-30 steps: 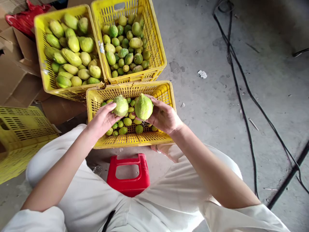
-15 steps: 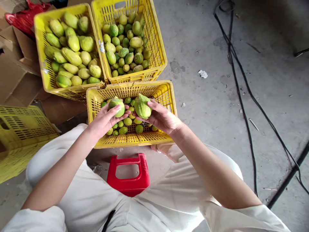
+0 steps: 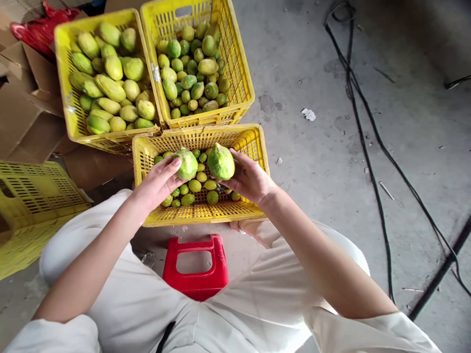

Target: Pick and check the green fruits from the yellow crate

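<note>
My left hand is closed round a green citrus fruit, its thumb on the near side. In my right hand rests a second, larger green citrus fruit with a pointed tip and bumpy skin, gripped from the right. Both fruits are held side by side, a small gap between them, over the front yellow crate. Smaller yellow-green fruits lie scattered on that crate's bottom; my hands hide some of them.
Two yellow crates stand behind: the left one holds large, elongated fruits, the right one smaller rounder ones. Another yellow crate and cardboard lie at left. A red stool is between my legs. Black cables cross the floor.
Both citrus fruits have turned in my fingers and shifted slightly to the right. My hands stay over the front crate, still holding them.
</note>
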Demonstrator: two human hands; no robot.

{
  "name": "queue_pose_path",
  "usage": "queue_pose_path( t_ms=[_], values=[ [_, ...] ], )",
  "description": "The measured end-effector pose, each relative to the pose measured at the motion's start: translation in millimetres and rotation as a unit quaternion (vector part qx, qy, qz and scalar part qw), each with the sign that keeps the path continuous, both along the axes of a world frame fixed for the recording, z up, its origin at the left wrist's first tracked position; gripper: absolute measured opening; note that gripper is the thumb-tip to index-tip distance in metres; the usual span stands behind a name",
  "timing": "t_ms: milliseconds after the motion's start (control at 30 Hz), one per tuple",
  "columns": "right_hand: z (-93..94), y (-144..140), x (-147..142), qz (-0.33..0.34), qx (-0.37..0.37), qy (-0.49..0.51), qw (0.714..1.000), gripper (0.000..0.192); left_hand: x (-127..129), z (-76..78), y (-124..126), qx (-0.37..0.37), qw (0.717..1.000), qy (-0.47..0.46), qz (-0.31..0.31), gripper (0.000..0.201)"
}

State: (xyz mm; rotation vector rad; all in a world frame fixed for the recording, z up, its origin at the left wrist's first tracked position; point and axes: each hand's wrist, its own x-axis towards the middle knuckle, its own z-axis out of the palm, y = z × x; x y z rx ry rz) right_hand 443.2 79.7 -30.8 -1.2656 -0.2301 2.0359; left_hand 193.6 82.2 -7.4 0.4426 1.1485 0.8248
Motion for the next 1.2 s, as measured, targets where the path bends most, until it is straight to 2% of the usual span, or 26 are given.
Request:
queue_pose_path(
  t_ms=[67,167,233,333,500,633,767,1033,1133,1200],
  values=[
    [-0.5,2,-5,-0.018,-0.066,-0.028,0.997,0.015,0,-1.7,1,-0.027,1.0,0.002,0.006,0.028],
    [-2.6,4,-17,-0.062,-0.157,-0.071,0.983,0.018,-3,-8.0,0,-0.084,0.996,0.033,0.022,0.012],
    [-5.5,4,-25,-0.085,-0.194,-0.087,0.973,0.021,-7,-13.8,-3,-0.13,0.989,0.063,0.037,0.006],
    [-11.1,6,-34,-0.097,-0.222,-0.097,0.965,0.021,-13,-21.5,-11,-0.173,0.98,0.08,0.053,0.008],
    [-15.7,21,-36,-0.122,-0.22,-0.078,0.965,0.02,-19,-30.0,-25,-0.163,0.983,0.065,0.051,0.007],
    [-18.3,34,-35,-0.15,-0.136,-0.059,0.978,0.013,-24,-37.8,-29,-0.137,0.988,0.054,0.038,0.013],
    [-25.6,35,-35,-0.127,-0.074,-0.042,0.988,0.018,-25,-37.7,-27,-0.144,0.987,0.059,0.038,0.013],
    [-30.1,28,-35,-0.093,-0.148,-0.071,0.982,0.016,-3,-11.8,-28,-0.173,0.982,0.042,0.066,0.014],
    [-28.6,44,-57,-0.06,-0.17,-0.107,0.978,0.016,3,-10.5,-31,-0.198,0.977,0.035,0.072,0.017],
    [-26.9,64,-85,-0.032,-0.156,-0.128,0.979,0.018,6,-13.3,-32,-0.202,0.975,0.03,0.082,0.02]
  ],
)
